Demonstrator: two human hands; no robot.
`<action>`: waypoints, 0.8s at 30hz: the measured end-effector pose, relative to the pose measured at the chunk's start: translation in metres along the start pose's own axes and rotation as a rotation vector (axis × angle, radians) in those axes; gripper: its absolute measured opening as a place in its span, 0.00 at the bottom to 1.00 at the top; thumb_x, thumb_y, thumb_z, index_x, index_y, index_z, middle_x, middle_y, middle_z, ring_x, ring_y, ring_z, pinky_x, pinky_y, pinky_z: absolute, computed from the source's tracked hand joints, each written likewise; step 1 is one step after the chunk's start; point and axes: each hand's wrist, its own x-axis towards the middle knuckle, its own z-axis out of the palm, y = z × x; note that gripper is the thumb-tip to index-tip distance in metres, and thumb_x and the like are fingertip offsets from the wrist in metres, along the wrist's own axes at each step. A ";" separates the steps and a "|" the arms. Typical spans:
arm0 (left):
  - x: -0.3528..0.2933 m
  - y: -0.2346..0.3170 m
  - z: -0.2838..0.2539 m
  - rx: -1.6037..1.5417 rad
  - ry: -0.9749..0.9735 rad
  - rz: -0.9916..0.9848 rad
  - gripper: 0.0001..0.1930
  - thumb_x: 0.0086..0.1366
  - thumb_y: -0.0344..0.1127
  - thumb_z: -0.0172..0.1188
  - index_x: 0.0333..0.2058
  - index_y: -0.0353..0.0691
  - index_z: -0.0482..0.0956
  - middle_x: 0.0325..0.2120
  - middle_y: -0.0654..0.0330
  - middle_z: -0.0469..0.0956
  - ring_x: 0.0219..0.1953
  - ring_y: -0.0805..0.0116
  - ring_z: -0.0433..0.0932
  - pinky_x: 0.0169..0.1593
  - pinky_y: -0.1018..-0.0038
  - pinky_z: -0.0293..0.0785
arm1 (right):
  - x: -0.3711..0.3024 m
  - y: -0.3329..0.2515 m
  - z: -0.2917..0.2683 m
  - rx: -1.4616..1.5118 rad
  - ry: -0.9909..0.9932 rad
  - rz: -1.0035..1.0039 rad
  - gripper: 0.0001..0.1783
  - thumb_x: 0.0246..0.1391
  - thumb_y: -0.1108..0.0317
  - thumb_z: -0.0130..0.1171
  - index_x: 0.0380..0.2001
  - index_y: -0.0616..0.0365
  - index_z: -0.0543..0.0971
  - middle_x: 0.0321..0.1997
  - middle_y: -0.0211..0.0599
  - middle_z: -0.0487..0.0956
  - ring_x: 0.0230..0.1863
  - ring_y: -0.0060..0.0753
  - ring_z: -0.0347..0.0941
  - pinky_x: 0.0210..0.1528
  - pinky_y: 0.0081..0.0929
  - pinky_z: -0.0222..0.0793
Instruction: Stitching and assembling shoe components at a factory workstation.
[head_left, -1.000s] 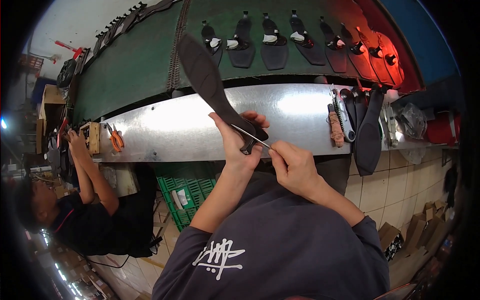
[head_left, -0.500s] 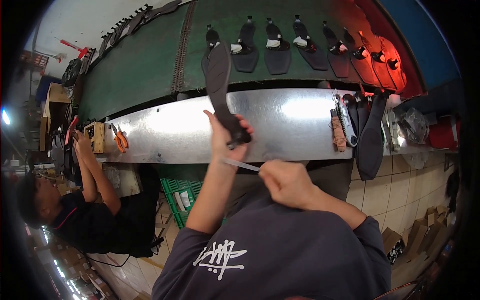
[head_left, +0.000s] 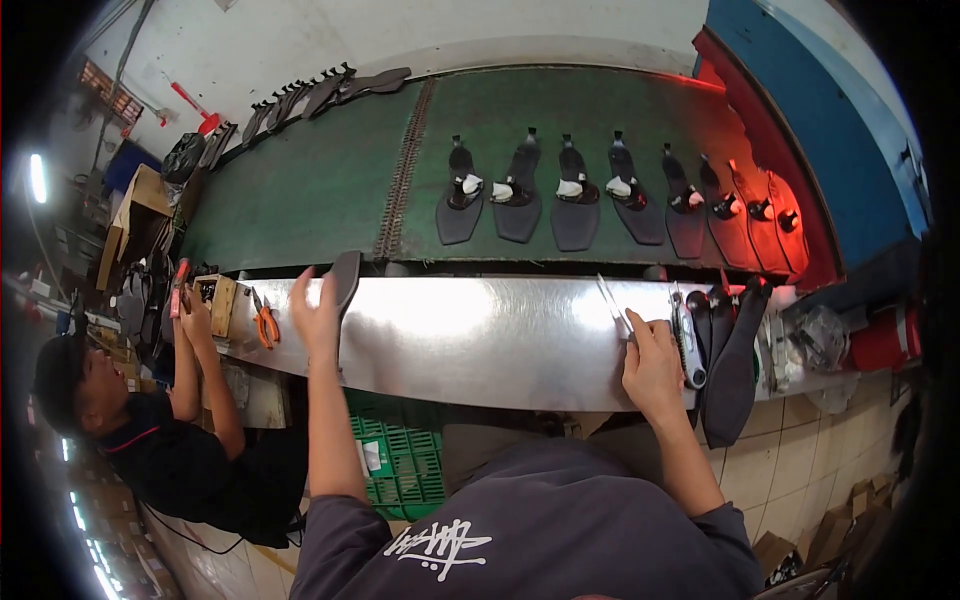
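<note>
Over the left part of the metal ledge, my left hand [head_left: 318, 312] holds a dark shoe sole [head_left: 347, 280], which is turned nearly edge-on. Its thumb and a finger stick up, and the rest of the grip is hidden. My right hand [head_left: 652, 362] is at the ledge's right part with fingers curled round a thin, pointed, pale blade-like tool [head_left: 612, 302] that points up and left. The handle end lies out of sight inside the fist. Just right of that hand are a grey box cutter [head_left: 690, 345] and a long black sole [head_left: 732, 385] hanging over the ledge's edge.
Several black shoe soles with heels [head_left: 573, 220] stand in a row on the green belt [head_left: 300, 190], the rightmost under red light. Orange pliers [head_left: 266, 325] and a wooden box [head_left: 215, 300] are at left, beside a co-worker [head_left: 130, 410]. A green crate [head_left: 410, 465] stands below.
My left hand has carried the sole leftward, and it now shows edge-on. My right hand has moved right with the blade, up to the tools. The view has shifted, showing more wall.
</note>
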 end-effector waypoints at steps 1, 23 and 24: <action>0.004 0.006 0.027 -0.049 -0.076 0.033 0.25 0.59 0.45 0.63 0.49 0.33 0.75 0.49 0.49 0.73 0.53 0.54 0.71 0.56 0.65 0.65 | 0.003 0.000 -0.001 -0.049 -0.006 -0.021 0.24 0.47 0.78 0.54 0.51 0.59 0.73 0.36 0.44 0.70 0.40 0.48 0.67 0.44 0.38 0.64; -0.043 0.162 0.088 -0.886 -0.527 -0.198 0.12 0.57 0.24 0.63 0.41 0.32 0.79 0.37 0.60 0.80 0.41 0.75 0.76 0.47 0.77 0.72 | 0.009 -0.039 -0.002 1.299 -0.159 0.120 0.14 0.54 0.69 0.59 0.44 0.60 0.74 0.46 0.43 0.73 0.48 0.35 0.70 0.52 0.31 0.66; -0.068 0.174 0.075 -0.979 -0.679 -0.277 0.13 0.56 0.22 0.63 0.42 0.32 0.80 0.38 0.59 0.80 0.43 0.73 0.76 0.50 0.76 0.71 | 0.017 -0.050 0.002 1.589 -0.158 0.096 0.14 0.55 0.66 0.59 0.43 0.60 0.74 0.48 0.44 0.74 0.49 0.35 0.70 0.53 0.31 0.66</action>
